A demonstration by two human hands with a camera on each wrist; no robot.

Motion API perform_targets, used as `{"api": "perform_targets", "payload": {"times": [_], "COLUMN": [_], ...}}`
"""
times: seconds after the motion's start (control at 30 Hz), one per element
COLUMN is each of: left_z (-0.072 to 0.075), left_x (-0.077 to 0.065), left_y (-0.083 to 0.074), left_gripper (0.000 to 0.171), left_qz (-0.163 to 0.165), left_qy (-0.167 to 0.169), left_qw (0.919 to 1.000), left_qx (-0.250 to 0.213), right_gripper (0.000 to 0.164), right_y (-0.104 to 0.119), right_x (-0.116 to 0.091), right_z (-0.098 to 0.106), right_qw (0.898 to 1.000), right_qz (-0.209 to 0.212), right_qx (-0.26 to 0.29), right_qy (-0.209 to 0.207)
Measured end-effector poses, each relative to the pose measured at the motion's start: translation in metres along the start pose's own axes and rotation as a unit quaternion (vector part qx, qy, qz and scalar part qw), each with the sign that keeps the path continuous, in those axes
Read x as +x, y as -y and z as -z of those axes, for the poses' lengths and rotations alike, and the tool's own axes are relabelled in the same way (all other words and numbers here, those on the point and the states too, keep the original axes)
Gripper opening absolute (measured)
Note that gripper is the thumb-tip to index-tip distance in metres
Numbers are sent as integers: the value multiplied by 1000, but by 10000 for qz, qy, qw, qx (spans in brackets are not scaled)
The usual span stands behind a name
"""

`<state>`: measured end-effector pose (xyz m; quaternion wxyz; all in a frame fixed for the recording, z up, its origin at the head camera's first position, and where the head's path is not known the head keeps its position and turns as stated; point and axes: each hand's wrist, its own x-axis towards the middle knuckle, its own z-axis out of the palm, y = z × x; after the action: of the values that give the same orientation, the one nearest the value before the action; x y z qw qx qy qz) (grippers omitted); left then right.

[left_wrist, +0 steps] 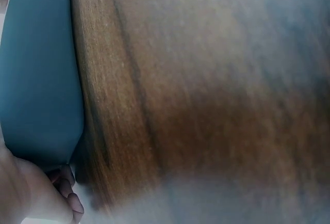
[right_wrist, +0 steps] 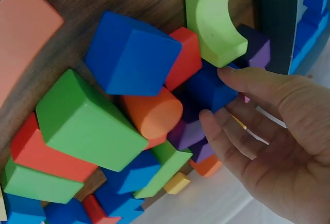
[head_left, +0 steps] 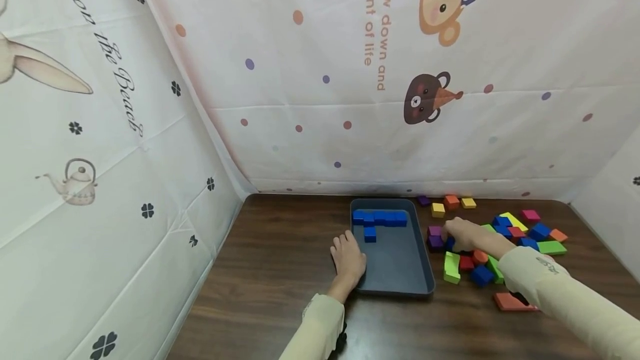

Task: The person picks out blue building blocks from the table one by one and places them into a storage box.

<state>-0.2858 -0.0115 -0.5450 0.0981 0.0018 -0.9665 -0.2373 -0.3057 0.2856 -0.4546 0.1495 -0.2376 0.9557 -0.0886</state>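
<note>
In the head view, my left hand (head_left: 348, 260) holds the dark grey tray (head_left: 395, 271) at its left rim. Its fingers (left_wrist: 64, 185) bend down beside the outer wall in the left wrist view; the thumb is hidden. Inside the tray, a row of blue blocks (head_left: 382, 218) runs along the far end, with one blue block (head_left: 370, 234) just nearer. Right of the tray, my right hand (head_left: 465, 235) reaches into a pile of coloured blocks. Its thumb and fingertips pinch a blue block (right_wrist: 209, 87), beside a light green arched block (right_wrist: 214, 30) and purple blocks (head_left: 435, 238).
Several loose blocks lie around the right hand, among them a blue block (head_left: 482, 275), an orange cylinder (right_wrist: 160, 118) and a flat orange-red block (head_left: 512, 301). Small yellow (head_left: 438, 210) and orange blocks (head_left: 451, 201) sit near the printed cloth (head_left: 300, 154) behind the table (head_left: 280, 271).
</note>
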Motion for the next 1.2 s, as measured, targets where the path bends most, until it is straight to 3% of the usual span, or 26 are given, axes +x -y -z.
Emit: {"api": "perform_targets", "payload": {"times": [0.47,0.7,1.2], "left_z": [-3,-4,-2], "left_x": [0,0,-3], "left_y": [3,2,2], "left_gripper": [43,41,40], "left_qz": [12,0,99], "left_qy": [-89,-53,-13], "left_qw": [9999,10000,9999], "left_qx": [51,37,46], "right_gripper": [23,28,30], "right_y": [16,33,80], "right_x": [6,16,54], "right_z": [32,34,24], "right_qw": [9963,9917,9902], "right_qz": [434,557,647], "right_qx": [-279,-324,-293], "right_qy": [-683,-1112,-1206]}}
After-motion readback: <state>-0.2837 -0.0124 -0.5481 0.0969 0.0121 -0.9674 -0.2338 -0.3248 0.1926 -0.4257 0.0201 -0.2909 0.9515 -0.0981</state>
